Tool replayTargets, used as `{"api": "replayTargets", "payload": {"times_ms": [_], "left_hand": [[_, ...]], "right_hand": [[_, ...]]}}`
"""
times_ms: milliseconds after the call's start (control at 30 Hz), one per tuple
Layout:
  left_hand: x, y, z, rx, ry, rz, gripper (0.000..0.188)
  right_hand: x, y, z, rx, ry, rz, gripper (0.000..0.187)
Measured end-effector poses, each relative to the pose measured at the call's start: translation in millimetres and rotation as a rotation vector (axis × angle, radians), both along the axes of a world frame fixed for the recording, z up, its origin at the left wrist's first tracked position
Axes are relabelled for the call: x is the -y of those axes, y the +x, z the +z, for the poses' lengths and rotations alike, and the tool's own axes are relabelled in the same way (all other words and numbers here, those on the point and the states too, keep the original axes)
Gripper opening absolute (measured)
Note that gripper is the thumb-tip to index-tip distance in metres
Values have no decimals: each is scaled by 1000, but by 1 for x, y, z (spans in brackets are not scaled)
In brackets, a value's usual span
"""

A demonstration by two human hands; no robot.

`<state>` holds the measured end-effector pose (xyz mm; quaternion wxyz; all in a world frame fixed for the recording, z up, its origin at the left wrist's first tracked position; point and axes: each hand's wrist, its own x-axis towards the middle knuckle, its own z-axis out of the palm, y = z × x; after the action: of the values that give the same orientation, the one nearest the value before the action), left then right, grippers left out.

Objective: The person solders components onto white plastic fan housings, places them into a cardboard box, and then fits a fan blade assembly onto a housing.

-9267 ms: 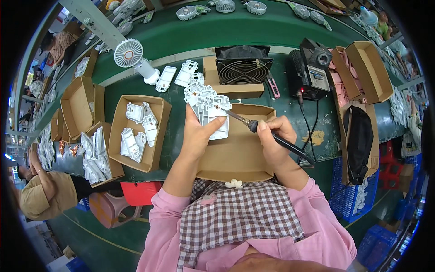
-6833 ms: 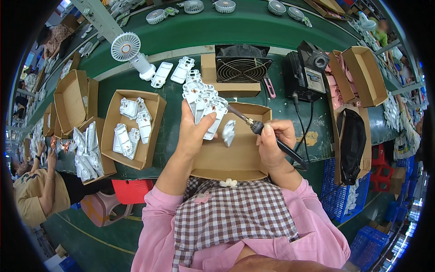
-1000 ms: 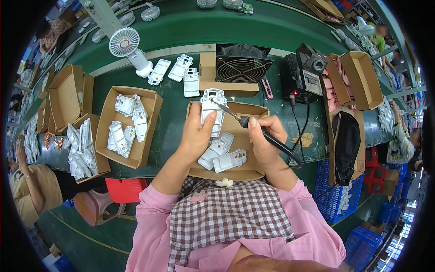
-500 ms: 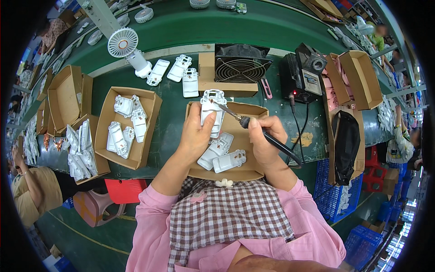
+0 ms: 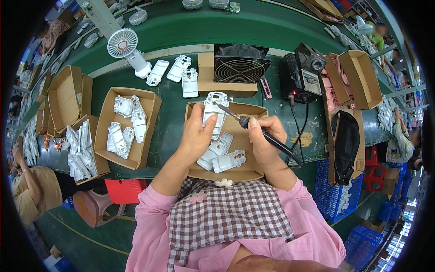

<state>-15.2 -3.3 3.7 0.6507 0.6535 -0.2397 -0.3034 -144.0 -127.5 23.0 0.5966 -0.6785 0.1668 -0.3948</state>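
My left hand [image 5: 195, 129] grips a white plastic casing [image 5: 218, 119] upright, its thumb across the front. In my right hand [image 5: 267, 138] is a soldering iron [image 5: 278, 146] with a black handle, held like a pen. The metal tip of the iron points left and meets the upper part of the casing; whether it touches cannot be made out. Both hands are over a shallow cardboard box [image 5: 254, 168], where several more white casings [image 5: 229, 161] lie with small copper-coloured bits on them.
A black fan [image 5: 240, 68] and a black soldering station [image 5: 301, 75] stand behind my hands. To the left are a cardboard box [image 5: 153, 113] of casings and a white handheld fan [image 5: 123, 44]. A black bag [image 5: 344, 145] lies at the right. Beyond runs a green conveyor belt [image 5: 181, 34].
The held casing has shifted slightly downward and tilts a little differently. My right hand and the iron have barely moved. On the belt, the fan parts have slid left.
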Motion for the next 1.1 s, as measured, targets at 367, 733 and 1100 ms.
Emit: {"api": "replayTargets", "payload": {"times_ms": [367,733,1100], "left_hand": [[-1,1,1,27,42,-22,27],[0,1,-1,-67,-8,2,24],[3,-2,7,446,-3,69,25]], "right_hand": [[0,0,2,-38,-13,13,13],[4,0,-8,135,-84,-24,13],[4,-3,-7,190,-50,35,11]]}}
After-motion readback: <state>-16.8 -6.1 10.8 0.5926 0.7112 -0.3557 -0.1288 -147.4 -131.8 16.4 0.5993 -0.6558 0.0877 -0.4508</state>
